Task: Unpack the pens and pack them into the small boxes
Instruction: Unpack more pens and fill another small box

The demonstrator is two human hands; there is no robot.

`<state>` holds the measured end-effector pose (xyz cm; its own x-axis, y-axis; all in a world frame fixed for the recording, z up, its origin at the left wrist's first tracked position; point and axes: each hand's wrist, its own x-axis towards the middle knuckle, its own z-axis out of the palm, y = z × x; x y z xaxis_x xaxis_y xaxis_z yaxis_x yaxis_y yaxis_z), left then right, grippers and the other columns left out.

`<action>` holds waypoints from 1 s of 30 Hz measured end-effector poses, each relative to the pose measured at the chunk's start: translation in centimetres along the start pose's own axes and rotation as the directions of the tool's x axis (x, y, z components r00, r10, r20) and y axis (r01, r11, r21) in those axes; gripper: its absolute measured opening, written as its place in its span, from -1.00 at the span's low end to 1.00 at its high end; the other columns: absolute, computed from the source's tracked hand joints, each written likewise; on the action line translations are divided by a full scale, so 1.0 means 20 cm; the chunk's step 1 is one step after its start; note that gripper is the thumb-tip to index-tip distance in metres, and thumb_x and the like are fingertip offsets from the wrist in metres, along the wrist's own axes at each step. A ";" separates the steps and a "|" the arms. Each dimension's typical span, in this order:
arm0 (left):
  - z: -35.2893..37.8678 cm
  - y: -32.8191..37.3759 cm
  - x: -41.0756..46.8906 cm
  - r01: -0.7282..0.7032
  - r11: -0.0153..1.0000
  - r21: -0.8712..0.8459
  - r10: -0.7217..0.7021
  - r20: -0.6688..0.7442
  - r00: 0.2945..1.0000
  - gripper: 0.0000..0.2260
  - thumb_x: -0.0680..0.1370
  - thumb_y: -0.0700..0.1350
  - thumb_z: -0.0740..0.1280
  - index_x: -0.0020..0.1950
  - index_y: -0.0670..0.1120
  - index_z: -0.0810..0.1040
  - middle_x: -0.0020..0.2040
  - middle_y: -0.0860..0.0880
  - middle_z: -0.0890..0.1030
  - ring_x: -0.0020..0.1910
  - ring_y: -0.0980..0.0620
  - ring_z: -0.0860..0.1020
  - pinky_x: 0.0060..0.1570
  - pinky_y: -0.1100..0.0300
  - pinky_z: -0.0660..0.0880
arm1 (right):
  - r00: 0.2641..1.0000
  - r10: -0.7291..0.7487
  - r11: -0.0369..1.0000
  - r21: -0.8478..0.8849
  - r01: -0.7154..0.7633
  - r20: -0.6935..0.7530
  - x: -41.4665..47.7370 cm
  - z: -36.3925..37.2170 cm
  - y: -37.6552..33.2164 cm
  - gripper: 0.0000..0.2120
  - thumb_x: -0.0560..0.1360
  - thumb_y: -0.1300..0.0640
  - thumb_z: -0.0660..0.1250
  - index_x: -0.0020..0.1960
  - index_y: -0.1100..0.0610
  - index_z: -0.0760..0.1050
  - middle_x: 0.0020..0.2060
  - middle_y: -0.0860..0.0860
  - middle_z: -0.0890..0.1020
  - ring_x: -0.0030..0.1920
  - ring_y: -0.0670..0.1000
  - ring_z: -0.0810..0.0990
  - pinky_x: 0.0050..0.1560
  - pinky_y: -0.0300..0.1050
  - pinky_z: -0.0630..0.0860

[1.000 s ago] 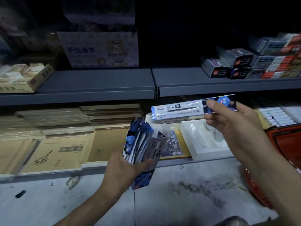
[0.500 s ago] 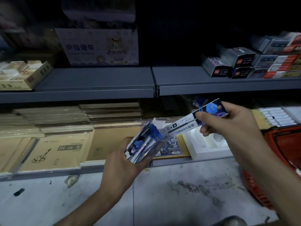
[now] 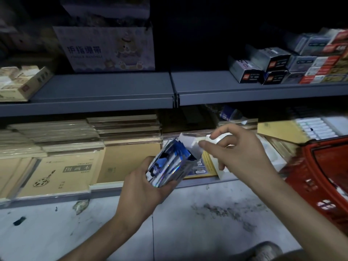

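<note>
My left hand (image 3: 143,187) grips a small shiny blue and silver box (image 3: 169,166), tilted, with its white flap (image 3: 186,138) standing open. Several blue pen packs (image 3: 178,149) stick out of its mouth. My right hand (image 3: 237,149) hovers just right of the box's open end. Its fingers are loosely curled and hold nothing, and the index fingertip is next to the flap. More small pen boxes (image 3: 271,66) are stacked on the upper shelf at the right.
A red basket (image 3: 323,166) stands at the right on the grey floor (image 3: 188,223). A white moulded tray (image 3: 271,155) lies on the lower shelf behind my right hand. Brown notebooks (image 3: 62,166) fill the lower shelf at left. A purple carton (image 3: 109,48) sits above.
My right hand slid the long pen pack it held down into the box in my left hand and let go of it. The pack is now in with the others.
</note>
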<state>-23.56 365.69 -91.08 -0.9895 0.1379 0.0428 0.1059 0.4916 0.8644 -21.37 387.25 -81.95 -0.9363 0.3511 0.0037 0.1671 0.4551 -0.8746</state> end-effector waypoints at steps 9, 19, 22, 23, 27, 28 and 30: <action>0.01 -0.01 0.01 0.021 0.999 0.024 -0.021 -0.008 1.000 -0.62 0.30 0.01 0.67 -0.01 0.14 0.55 -0.15 0.32 0.66 -0.24 0.25 0.65 -0.29 0.25 0.60 | 0.978 0.001 0.978 0.206 -0.045 0.209 -0.09 0.08 -0.02 -0.83 0.52 0.08 0.50 -0.20 0.16 0.70 -0.49 -0.05 0.56 -0.49 -0.09 0.46 -0.46 -0.37 0.35; 0.02 0.00 -0.01 -0.027 0.956 0.291 0.042 -0.046 0.998 -0.62 0.37 0.16 0.55 0.07 0.23 0.45 -0.18 0.23 0.67 -0.23 0.10 0.65 -0.26 0.07 0.62 | 0.980 0.094 0.978 0.166 -0.123 0.174 -0.09 0.13 0.02 -0.87 0.49 0.27 0.43 -0.18 0.13 0.71 -0.43 -0.04 0.65 -0.46 -0.09 0.58 -0.45 -0.37 0.39; 0.01 0.02 -0.02 -0.023 0.949 0.315 0.045 -0.062 0.997 -0.64 0.38 0.17 0.52 0.08 0.25 0.44 -0.21 0.22 0.66 -0.23 0.07 0.64 -0.27 0.07 0.61 | 0.970 0.128 0.963 0.207 -0.172 0.207 -0.08 0.12 0.01 -0.87 0.52 0.30 0.41 -0.14 0.17 0.72 -0.43 0.04 0.64 -0.49 -0.11 0.52 -0.49 -0.33 0.35; 0.01 0.02 -0.02 -0.017 0.947 0.320 0.039 -0.060 0.997 -0.64 0.38 0.17 0.52 0.08 0.24 0.45 -0.21 0.22 0.65 -0.23 0.06 0.64 -0.27 0.07 0.60 | 0.967 0.137 0.958 0.220 -0.185 0.214 -0.08 0.12 0.01 -0.87 0.52 0.30 0.42 -0.14 0.18 0.73 -0.43 0.07 0.63 -0.48 -0.09 0.52 -0.49 -0.32 0.33; 0.02 0.02 -0.03 0.014 0.938 0.347 -0.005 -0.029 1.000 -0.63 0.37 0.14 0.51 0.11 0.23 0.46 -0.18 0.22 0.66 -0.21 0.05 0.64 -0.23 0.06 0.61 | 0.950 0.226 0.926 0.257 -0.278 0.215 -0.08 0.13 0.04 -0.90 0.48 0.29 0.47 -0.18 0.20 0.74 -0.47 0.06 0.54 -0.45 -0.07 0.45 -0.50 -0.27 0.27; 0.02 0.02 -0.03 0.026 0.936 0.350 -0.017 -0.029 0.999 -0.64 0.38 0.14 0.50 0.10 0.22 0.47 -0.19 0.21 0.66 -0.21 0.04 0.64 -0.23 0.06 0.61 | 0.946 0.253 0.918 0.258 -0.301 0.204 -0.08 0.13 0.05 -0.91 0.46 0.27 0.49 -0.21 0.19 0.74 -0.47 0.05 0.53 -0.45 -0.07 0.44 -0.50 -0.27 0.26; 0.02 0.02 -0.03 0.047 0.938 0.343 -0.038 -0.034 0.999 -0.66 0.37 0.13 0.50 0.08 0.21 0.47 -0.23 0.20 0.64 -0.23 0.03 0.63 -0.24 0.06 0.61 | 0.932 0.304 0.899 0.264 -0.349 0.198 -0.07 0.13 0.05 -0.93 0.42 0.24 0.54 -0.22 0.21 0.71 -0.48 0.05 0.53 -0.46 -0.08 0.43 -0.50 -0.27 0.26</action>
<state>-22.87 366.21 -90.91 -0.9956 0.0902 0.0271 0.0866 0.7629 0.6408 -20.72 385.17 -84.13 -0.8831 0.3030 -0.3583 0.3957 0.0702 -0.9157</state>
